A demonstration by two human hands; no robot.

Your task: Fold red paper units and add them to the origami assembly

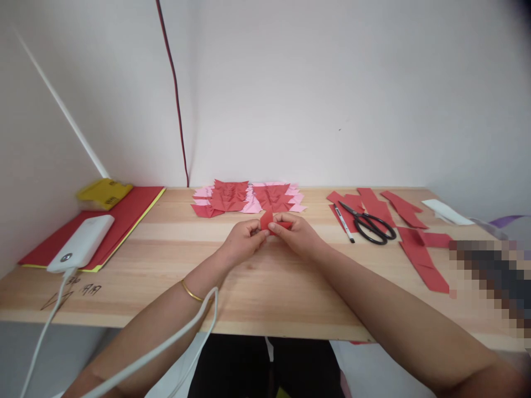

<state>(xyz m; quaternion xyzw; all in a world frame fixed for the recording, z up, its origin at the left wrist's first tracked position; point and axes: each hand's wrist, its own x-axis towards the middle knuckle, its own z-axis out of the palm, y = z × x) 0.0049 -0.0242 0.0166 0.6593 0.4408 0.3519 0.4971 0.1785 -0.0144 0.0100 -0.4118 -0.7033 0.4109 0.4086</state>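
Note:
My left hand (243,239) and my right hand (296,235) meet over the middle of the wooden table (257,293). Both pinch a small folded red paper piece (269,221) that stands up between the fingertips. A gold bangle (191,291) is on my left wrist. Just behind the hands lies a pile of folded red and pink paper shapes (249,197) near the wall.
Black scissors (371,225) and a pen (344,223) lie on red paper strips (418,251) at the right. A white power bank (82,242) with a cable rests on red sheets (124,213) at the left, beside a yellow object (103,192). A blurred patch covers the right edge.

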